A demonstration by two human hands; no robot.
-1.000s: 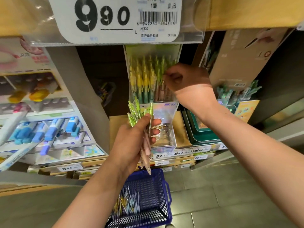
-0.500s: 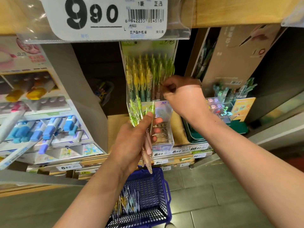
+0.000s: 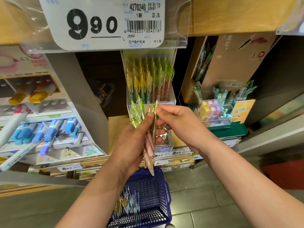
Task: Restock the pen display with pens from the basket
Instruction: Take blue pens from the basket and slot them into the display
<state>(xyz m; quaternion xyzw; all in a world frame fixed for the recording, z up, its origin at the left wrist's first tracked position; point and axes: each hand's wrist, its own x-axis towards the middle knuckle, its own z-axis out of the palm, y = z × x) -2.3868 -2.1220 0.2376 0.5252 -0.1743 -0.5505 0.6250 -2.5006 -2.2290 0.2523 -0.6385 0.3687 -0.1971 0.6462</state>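
Note:
My left hand (image 3: 131, 142) grips a bundle of pens (image 3: 148, 145) with green tops and pink barrels, tips pointing down. My right hand (image 3: 177, 122) pinches the green top of one pen (image 3: 155, 112) in that bundle. Behind the hands stands the clear pen display (image 3: 149, 79), holding several upright yellow and green pens in its upper tier. Below, on the floor, sits a blue plastic basket (image 3: 153, 195) with several more pens (image 3: 130, 204) lying inside.
A large 9.90 price tag (image 3: 102, 23) hangs on the wooden shelf edge above. A display of blue and purple markers (image 3: 46, 129) fills the left. To the right are a brown carton (image 3: 230, 66), a clear box of pastel items (image 3: 213, 112) and a green tray (image 3: 230, 130).
My right hand left the upper tier of the display and came down to the bundle, where it now pinches one pen's top. My left hand kept hold of the bundle.

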